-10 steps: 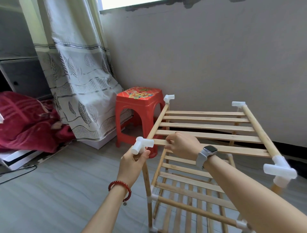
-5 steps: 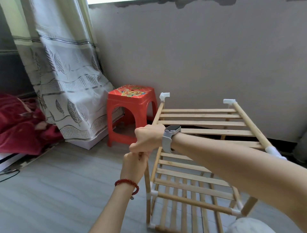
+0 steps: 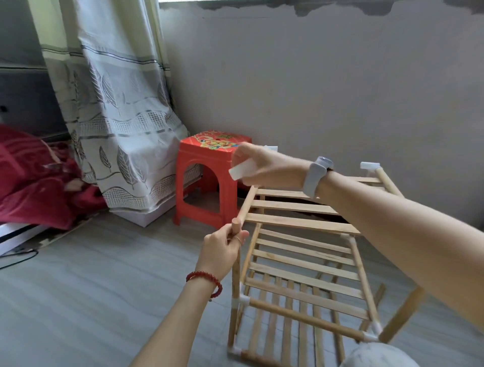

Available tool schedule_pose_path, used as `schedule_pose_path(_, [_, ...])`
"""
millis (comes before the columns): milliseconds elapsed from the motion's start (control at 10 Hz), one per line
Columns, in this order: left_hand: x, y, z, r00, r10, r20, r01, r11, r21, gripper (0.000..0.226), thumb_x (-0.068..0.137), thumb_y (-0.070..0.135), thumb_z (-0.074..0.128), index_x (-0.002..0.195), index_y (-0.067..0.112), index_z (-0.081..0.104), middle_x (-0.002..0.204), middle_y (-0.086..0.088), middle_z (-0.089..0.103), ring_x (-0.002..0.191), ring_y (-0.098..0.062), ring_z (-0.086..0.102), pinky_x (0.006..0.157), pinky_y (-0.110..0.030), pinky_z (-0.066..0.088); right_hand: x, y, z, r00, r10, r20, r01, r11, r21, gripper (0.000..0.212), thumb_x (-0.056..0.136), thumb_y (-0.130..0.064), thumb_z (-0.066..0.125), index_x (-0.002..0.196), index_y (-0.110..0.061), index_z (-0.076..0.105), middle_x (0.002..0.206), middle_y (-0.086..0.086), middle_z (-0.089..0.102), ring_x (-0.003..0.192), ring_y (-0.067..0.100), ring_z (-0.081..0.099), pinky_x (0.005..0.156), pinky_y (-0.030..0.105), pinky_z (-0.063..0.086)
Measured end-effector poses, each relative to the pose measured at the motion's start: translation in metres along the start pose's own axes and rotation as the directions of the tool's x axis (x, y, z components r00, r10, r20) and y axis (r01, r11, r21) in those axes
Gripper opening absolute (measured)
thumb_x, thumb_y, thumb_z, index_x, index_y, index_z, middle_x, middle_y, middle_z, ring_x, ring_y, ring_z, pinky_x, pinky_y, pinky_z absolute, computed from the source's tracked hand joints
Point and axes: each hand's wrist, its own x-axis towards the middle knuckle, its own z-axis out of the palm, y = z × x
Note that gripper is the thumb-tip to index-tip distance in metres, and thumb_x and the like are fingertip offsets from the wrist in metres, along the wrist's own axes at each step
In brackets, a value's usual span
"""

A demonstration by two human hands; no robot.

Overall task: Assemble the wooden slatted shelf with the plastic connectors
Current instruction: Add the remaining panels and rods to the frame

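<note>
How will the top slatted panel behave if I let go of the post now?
The top panel probably sags or slides: its near-left rail end is bare, the connector held off it. Likely light and stiff. The post may lean; only the left hand steadies it.

A plain grey wall [image 3: 327, 86] fills the view from twelve to three o'clock, its top edge ragged under a strip of bright window [image 3: 178, 1]. At ten o'clock hangs a pale curtain [image 3: 115, 110] with a leaf pattern and grey bands, its hem draped over a white box [image 3: 146, 217]. Beside it, near the middle, stands a red plastic stool [image 3: 207, 180]. A crumpled red blanket [image 3: 31, 178] lies at nine o'clock. The floor [image 3: 91, 288] is grey tile, daylit.
</note>
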Motion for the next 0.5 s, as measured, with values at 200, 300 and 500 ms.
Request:
schedule_pose_path(200, [-0.002, -0.002, -0.001, 0.997, -0.069, 0.020, 0.068, 0.997, 0.043, 0.025, 0.090, 0.032, 0.060, 0.084, 0.008, 0.067, 0.072, -0.008, 0.067, 0.071, -0.019, 0.061, 0.064, -0.026, 0.047, -0.253, -0.226, 0.097, 0.991, -0.123, 0.051, 0.102, 0.947, 0.306, 0.021, 0.088, 0.007, 0.049, 0.101, -0.007, 0.057, 0.099, 0.013, 0.058, 0.103, 0.030, 0.063, 0.093, 0.039, 0.050])
schedule_pose_path(300, [-0.004, -0.003, -0.008, 0.995, -0.076, 0.062, 0.072, 0.996, 0.060, 0.013, 0.089, 0.032, 0.062, 0.084, 0.021, 0.066, 0.077, 0.006, 0.069, 0.077, -0.003, 0.063, 0.065, -0.011, 0.047, -0.248, -0.218, 0.101, 0.996, -0.078, 0.043, 0.061, 0.950, 0.305, 0.027, 0.090, 0.010, 0.043, 0.105, -0.007, 0.058, 0.105, 0.016, 0.058, 0.113, 0.036, 0.058, 0.102, 0.049, 0.043])
schedule_pose_path(500, [-0.005, 0.001, -0.017, 0.994, -0.069, 0.084, 0.070, 0.998, -0.005, 0.010, 0.087, 0.020, 0.064, 0.084, 0.029, 0.064, 0.081, 0.014, 0.067, 0.078, 0.006, 0.060, 0.065, 0.000, 0.041, -0.250, -0.241, 0.099, 0.965, -0.235, 0.119, 0.258, 0.931, -0.257, 0.041, 0.091, 0.002, 0.048, 0.124, -0.020, 0.059, 0.124, -0.003, 0.056, 0.103, 0.003, 0.052, 0.086, 0.014, 0.041])
